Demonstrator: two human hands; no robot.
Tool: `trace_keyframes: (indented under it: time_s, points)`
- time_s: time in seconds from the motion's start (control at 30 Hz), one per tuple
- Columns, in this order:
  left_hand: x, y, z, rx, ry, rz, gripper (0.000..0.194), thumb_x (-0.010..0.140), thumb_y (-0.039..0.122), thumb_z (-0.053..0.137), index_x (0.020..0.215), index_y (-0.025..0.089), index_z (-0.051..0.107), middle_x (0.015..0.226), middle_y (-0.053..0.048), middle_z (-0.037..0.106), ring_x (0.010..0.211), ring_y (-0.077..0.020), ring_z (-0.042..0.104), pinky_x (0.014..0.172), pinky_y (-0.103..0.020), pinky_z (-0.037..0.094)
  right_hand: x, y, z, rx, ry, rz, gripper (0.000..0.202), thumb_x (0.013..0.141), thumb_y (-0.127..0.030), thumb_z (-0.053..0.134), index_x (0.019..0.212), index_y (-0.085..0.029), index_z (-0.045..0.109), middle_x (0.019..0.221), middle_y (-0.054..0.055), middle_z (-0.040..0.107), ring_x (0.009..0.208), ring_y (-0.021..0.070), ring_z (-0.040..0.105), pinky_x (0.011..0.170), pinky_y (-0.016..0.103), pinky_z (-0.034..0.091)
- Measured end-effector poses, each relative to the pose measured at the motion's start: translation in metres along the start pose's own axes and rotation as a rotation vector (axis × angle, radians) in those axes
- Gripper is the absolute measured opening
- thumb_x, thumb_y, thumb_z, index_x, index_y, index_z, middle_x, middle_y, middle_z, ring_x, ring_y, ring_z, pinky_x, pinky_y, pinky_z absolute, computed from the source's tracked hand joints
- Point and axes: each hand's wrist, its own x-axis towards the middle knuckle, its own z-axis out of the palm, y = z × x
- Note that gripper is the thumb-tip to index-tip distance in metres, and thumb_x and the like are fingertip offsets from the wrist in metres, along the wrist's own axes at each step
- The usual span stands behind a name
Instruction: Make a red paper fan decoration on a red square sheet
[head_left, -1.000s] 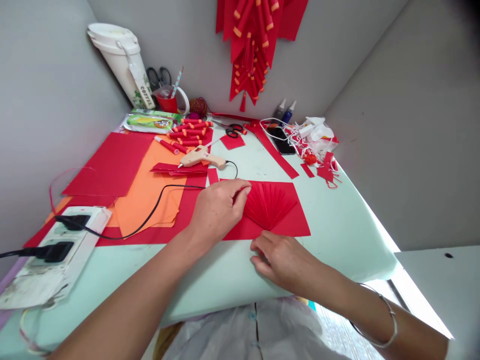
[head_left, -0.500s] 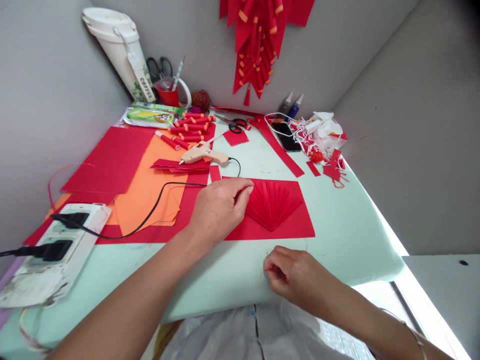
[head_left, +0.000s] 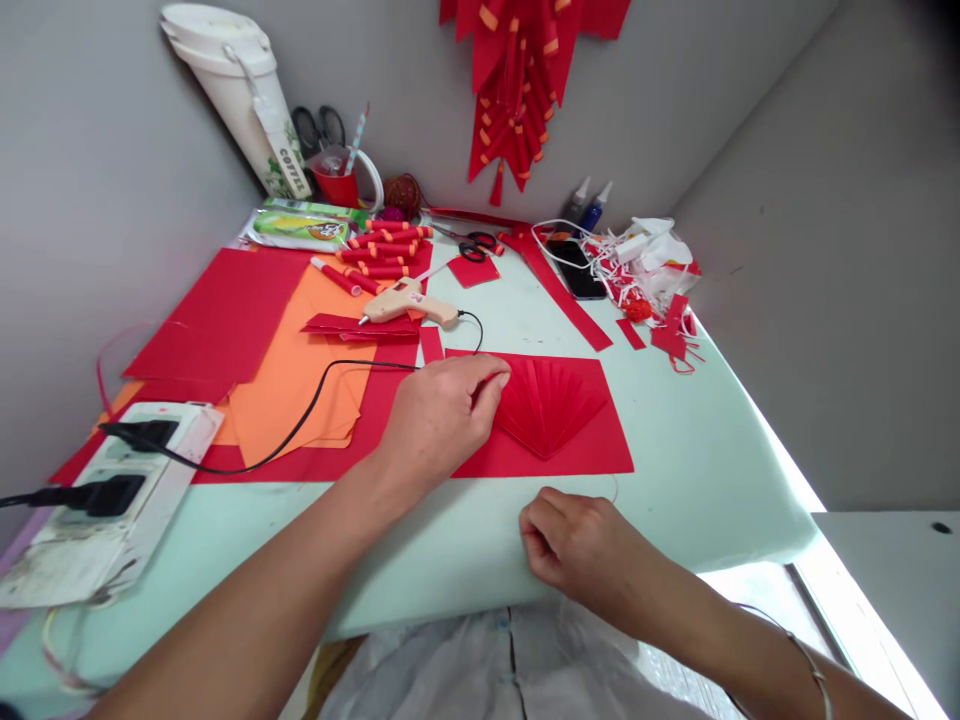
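Note:
A pleated red paper fan (head_left: 546,410) lies spread on a flat red sheet (head_left: 611,440), its point toward me. My left hand (head_left: 450,405) is closed in a pinch at the fan's left edge; whether its fingertips grip the paper or something thin is too small to tell. Over the pale green table (head_left: 450,560), nearer to me, my right hand (head_left: 574,540) is closed, its fingers curled together. A fine thread seems to curve near it, and what its fingers hold is hidden. Behind my left hand rests a cream glue gun (head_left: 411,303) beside folded red paper (head_left: 360,328).
A white power strip (head_left: 142,500) sits at the left, its black cord crossing orange sheets (head_left: 300,380). Farther back are red paper rolls (head_left: 386,250), scissors (head_left: 476,246), a phone (head_left: 576,270), glue bottles (head_left: 592,207), white scraps (head_left: 645,255) and a tall coffee cup (head_left: 232,90).
My right hand has shifted slightly to the left, still closed. My left hand stays pinched at the fan's left edge. The camera view has moved slightly.

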Motion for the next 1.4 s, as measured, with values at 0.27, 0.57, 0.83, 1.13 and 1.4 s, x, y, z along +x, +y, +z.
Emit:
trace_keyframes:
  time_s: [0.27,0.57,0.83,1.13,1.4]
  points:
    - [0.0,-0.002,0.001,-0.011,-0.005,0.015,0.019,0.091,0.028,0.054,0.097,0.022,0.071,0.094,-0.003,0.077,0.083,-0.0192,0.07,0.074,-0.03,0.051,0.005,-0.01,-0.011,0.03,0.0,0.025,0.014,0.081,-0.007,0.048,0.078,-0.019,0.054,0.069,-0.002,0.054,0.056,0.0119,0.048,0.051,0.028,0.024]
    - [0.0,-0.005,0.004,0.011,-0.02,0.008,0.021,0.091,0.028,0.053,0.098,0.023,0.071,0.094,-0.003,0.077,0.079,-0.0181,0.069,0.069,-0.028,0.05,0.007,-0.005,-0.005,0.016,0.061,0.04,0.016,0.072,-0.005,0.046,0.069,-0.018,0.055,0.062,-0.002,0.052,0.052,0.0112,0.045,0.049,0.028,0.025]
    - [0.002,-0.005,0.004,0.032,-0.019,0.001,0.021,0.089,0.029,0.054,0.097,0.022,0.073,0.087,-0.003,0.077,0.068,-0.017,0.066,0.062,-0.027,0.045,-0.035,0.044,-0.044,0.169,0.053,0.533,0.01,0.078,-0.018,0.051,0.073,-0.021,0.059,0.065,-0.003,0.058,0.057,0.0118,0.052,0.055,0.024,0.038]
    - [0.002,-0.009,0.003,0.08,-0.016,0.02,0.022,0.09,0.031,0.053,0.096,0.023,0.072,0.084,-0.002,0.077,0.061,-0.0156,0.064,0.059,-0.027,0.045,-0.04,0.053,-0.039,0.228,0.034,0.554,0.012,0.083,-0.021,0.052,0.082,-0.022,0.064,0.079,-0.001,0.066,0.067,0.0144,0.062,0.062,0.026,0.045]
    - [0.003,-0.007,-0.002,0.071,-0.008,-0.016,0.021,0.09,0.032,0.054,0.098,0.024,0.072,0.092,-0.001,0.077,0.076,-0.0195,0.069,0.067,-0.029,0.049,-0.046,0.057,-0.046,0.151,-0.076,0.603,0.015,0.084,-0.028,0.059,0.095,-0.02,0.064,0.083,0.002,0.064,0.069,0.0169,0.061,0.063,0.03,0.047]
